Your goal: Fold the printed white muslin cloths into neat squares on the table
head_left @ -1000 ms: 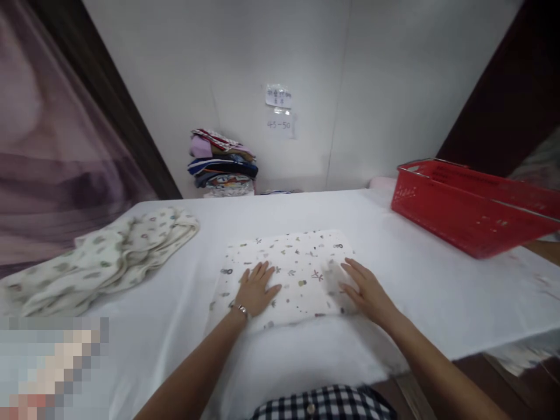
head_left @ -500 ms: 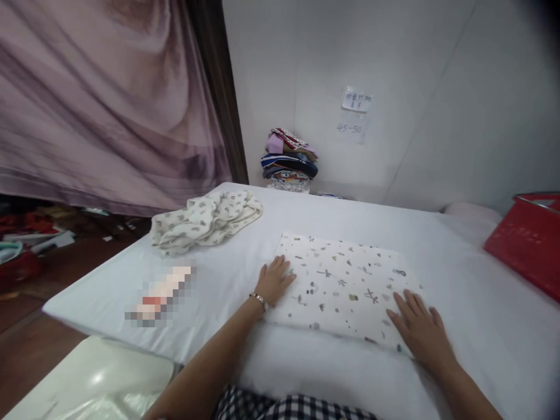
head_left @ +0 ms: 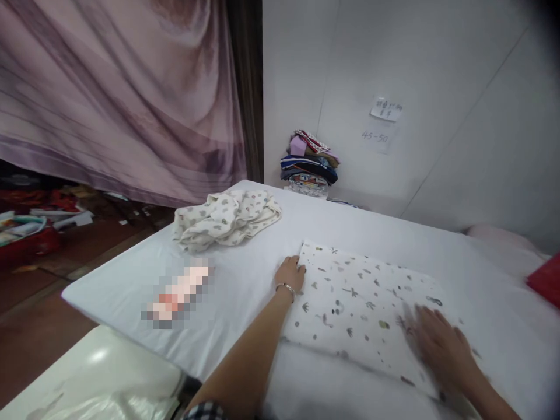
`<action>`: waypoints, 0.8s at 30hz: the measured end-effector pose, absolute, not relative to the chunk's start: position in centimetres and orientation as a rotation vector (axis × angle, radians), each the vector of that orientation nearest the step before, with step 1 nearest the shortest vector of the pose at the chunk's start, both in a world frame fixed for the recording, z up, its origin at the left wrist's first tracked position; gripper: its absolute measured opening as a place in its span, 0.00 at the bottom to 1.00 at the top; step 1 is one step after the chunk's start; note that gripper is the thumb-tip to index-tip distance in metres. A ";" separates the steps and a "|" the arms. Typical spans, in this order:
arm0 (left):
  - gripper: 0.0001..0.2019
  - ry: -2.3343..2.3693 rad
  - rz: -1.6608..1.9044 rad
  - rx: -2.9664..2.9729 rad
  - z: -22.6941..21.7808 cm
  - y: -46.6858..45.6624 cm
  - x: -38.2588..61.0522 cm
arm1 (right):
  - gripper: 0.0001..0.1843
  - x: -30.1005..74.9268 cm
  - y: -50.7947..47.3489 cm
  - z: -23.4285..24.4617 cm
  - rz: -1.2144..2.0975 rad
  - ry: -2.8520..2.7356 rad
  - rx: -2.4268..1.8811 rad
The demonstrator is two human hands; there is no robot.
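A folded white cloth (head_left: 367,303) printed with small plants, dots and other figures lies flat on the white-covered table (head_left: 245,280). At its left edge, near the far corner, rests my left hand (head_left: 290,276), with a bracelet at the wrist and the fingertips touching the cloth. My right hand (head_left: 444,344) is laid flat over the cloth's right part, its fingers stretched out and smeared by motion. Neither hand grips anything that I can see.
A crumpled cream patterned cloth (head_left: 227,219) lies at the table's far left. Nearer is a pixelated object (head_left: 179,294). Folded fabrics (head_left: 310,163) are stacked by the wall. A red container (head_left: 545,280) stands at right, a pale seat (head_left: 105,361) at lower left.
The view has turned left, shifting things rightward. My left hand has drawn back to the cloth's left edge and slid away from me. My right hand has moved inward over the cloth.
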State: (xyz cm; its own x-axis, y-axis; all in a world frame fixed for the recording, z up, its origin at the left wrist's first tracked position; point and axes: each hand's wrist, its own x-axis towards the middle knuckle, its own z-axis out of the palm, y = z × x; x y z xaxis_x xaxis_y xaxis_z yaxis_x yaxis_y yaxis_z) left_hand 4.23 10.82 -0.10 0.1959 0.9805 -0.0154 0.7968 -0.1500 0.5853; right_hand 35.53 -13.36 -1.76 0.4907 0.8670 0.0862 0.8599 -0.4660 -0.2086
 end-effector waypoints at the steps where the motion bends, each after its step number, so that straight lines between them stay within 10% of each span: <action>1: 0.15 1.646 0.542 2.011 -0.2 10.7 4.2 | 0.31 34.6 -11.7 -0.9 0.102 -1.505 -2.464; 13: 0.08 1.427 0.691 2.247 -0.1 10.0 4.0 | 0.24 21.0 13.4 2.4 0.448 -1.742 -1.931; 24: 0.14 1.303 0.682 2.189 -0.7 10.6 4.2 | 0.10 20.5 16.5 1.4 0.604 -1.839 -1.857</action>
